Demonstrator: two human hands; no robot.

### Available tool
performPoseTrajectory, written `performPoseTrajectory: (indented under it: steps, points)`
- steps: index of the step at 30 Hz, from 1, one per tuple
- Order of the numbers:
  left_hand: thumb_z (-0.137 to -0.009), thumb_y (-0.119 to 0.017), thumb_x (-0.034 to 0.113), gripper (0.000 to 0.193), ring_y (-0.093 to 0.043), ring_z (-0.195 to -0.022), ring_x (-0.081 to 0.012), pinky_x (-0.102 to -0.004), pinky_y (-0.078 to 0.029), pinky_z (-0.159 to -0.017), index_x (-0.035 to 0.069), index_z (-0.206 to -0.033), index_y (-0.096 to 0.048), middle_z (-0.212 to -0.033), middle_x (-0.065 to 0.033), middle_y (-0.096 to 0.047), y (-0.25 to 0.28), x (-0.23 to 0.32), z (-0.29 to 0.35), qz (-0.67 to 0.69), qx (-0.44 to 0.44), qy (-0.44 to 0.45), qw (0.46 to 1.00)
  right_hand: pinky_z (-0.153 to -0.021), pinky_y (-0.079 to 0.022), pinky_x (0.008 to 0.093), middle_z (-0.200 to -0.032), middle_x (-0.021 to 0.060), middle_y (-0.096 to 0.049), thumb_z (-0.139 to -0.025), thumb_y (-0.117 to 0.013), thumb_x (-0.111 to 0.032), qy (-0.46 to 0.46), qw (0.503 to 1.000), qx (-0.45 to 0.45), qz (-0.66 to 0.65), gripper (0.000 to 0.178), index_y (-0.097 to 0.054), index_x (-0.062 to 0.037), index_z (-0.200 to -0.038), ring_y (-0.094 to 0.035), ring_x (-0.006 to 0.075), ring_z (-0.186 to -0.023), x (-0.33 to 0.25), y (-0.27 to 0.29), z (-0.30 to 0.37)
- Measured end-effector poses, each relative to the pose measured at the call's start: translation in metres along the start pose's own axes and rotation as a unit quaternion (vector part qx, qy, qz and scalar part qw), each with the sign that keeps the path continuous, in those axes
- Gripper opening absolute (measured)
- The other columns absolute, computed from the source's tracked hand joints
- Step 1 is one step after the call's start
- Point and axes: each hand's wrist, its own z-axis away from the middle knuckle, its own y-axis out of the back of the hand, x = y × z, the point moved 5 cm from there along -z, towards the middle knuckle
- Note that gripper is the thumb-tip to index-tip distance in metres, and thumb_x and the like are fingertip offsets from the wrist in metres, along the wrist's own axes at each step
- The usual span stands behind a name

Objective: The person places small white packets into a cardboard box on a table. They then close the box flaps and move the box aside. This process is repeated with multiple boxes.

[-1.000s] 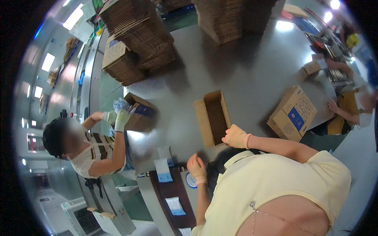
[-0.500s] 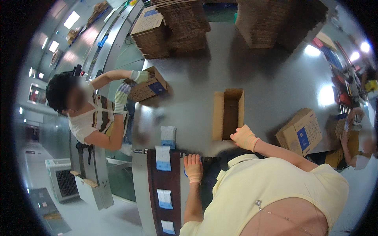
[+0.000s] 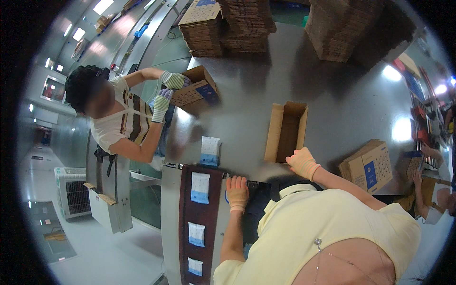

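Observation:
My right hand [image 3: 304, 163] is closed on the near end of an open cardboard box [image 3: 273, 135], its thumb and fingers at the rim. The box stands on the metal table with a flap folded out to the left, and its visible inside is bare cardboard. My left hand [image 3: 237, 191] rests with fingers stretched side by side over the edge of the conveyor, holding nothing. Beside it, a white and blue soft packet [image 3: 200, 188] lies on the dark belt [image 3: 213, 209], with several more behind. Another packet [image 3: 210, 151] lies on the table just past the belt's end.
At the left, a co-worker's gloved hands [image 3: 167, 92] are at an open carton [image 3: 197, 93]. Flattened cartons are stacked at the back left [image 3: 202, 33] and back right [image 3: 337, 33]. More folded cartons [image 3: 365, 166] lie to my right. Another person handles a carton [image 3: 411, 165] farther right.
The view has shifted, moving the table's things rightward and up in the picture. Packets on the belt have advanced toward the table. The co-worker's raised hand has come down to the carton.

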Motion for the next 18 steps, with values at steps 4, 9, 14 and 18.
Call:
performPoseTrajectory:
  steps: [4, 9, 14, 18]
  points:
    - [-0.071, -0.064, 0.014, 0.036, -0.050, -0.110, -0.0281, -0.0480, -0.034, -0.101, 0.007, -0.105, -0.055, -0.105, -0.0084, -0.057, 0.0068, 0.0036, -0.0050, -0.006, 0.015, -0.002, 1.000, -0.067, -0.044, 0.0350, -0.076, -0.0018, -0.066, -0.084, -0.061, -0.031, 0.005, 1.000, -0.001, -0.003, 0.016, -0.065, -0.0172, -0.091, -0.061, 0.0175, -0.084, 0.0006, 0.0053, 0.0027]
    - [-0.071, -0.064, 0.013, 0.036, -0.050, -0.109, -0.0280, -0.0479, -0.035, -0.100, 0.008, -0.105, -0.054, -0.104, -0.0081, -0.056, 0.0084, 0.0041, -0.0047, -0.001, 0.014, -0.006, 1.000, -0.067, -0.044, 0.0352, -0.076, -0.0016, -0.066, -0.084, -0.061, -0.030, 0.007, 1.000, 0.003, -0.009, 0.016, -0.066, -0.0171, -0.091, -0.061, 0.0173, -0.084, 0.0010, 0.0063, 0.0040]
    - [-0.070, -0.064, 0.015, 0.037, -0.050, -0.110, -0.0279, -0.0484, -0.034, -0.100, 0.008, -0.105, -0.053, -0.106, -0.0084, -0.055, 0.0023, 0.0007, -0.0023, -0.010, 0.013, -0.009, 1.000, -0.067, -0.044, 0.0350, -0.077, -0.0014, -0.066, -0.085, -0.061, -0.031, 0.008, 1.000, -0.012, 0.001, 0.016, -0.066, -0.0168, -0.092, -0.061, 0.0174, -0.084, -0.0007, 0.0062, 0.0034]
    - [-0.070, -0.064, 0.015, 0.037, -0.049, -0.112, -0.0282, -0.0491, -0.034, -0.101, 0.008, -0.105, -0.053, -0.108, -0.0090, -0.055, 0.0029, 0.0025, -0.0034, -0.008, 0.002, -0.006, 1.000, -0.067, -0.043, 0.0349, -0.077, -0.0016, -0.066, -0.085, -0.061, -0.030, 0.008, 1.000, -0.008, 0.001, 0.017, -0.065, -0.0164, -0.093, -0.061, 0.0173, -0.084, 0.0000, 0.0050, 0.0045]
